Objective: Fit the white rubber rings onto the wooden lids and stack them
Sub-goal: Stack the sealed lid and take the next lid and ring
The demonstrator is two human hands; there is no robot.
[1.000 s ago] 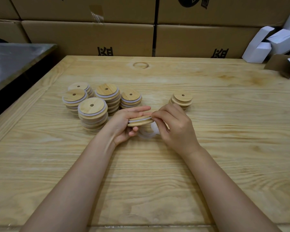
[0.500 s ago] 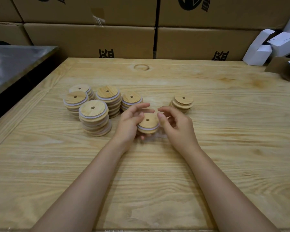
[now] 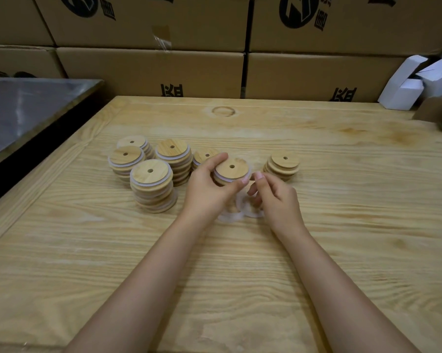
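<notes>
My left hand (image 3: 209, 187) grips a round wooden lid (image 3: 231, 171) with a centre hole and a white ring around its edge, held flat above the table. My right hand (image 3: 273, 197) hovers just right of the lid with its fingers loosely curled, holding nothing that I can see. Loose white rubber rings (image 3: 240, 207) lie on the table under both hands, partly hidden. Several stacks of ringed lids (image 3: 152, 184) stand to the left. A short stack of bare lids (image 3: 282, 165) sits to the right.
The work surface is a pale wooden table (image 3: 240, 263). Cardboard boxes (image 3: 163, 70) wall off the far edge. A grey metal surface (image 3: 23, 110) lies beyond the left edge. White cartons (image 3: 416, 82) are piled at the back right.
The lid went from edge-on between both hands to flat in my left hand alone. My right hand let go of it and drew back to the right.
</notes>
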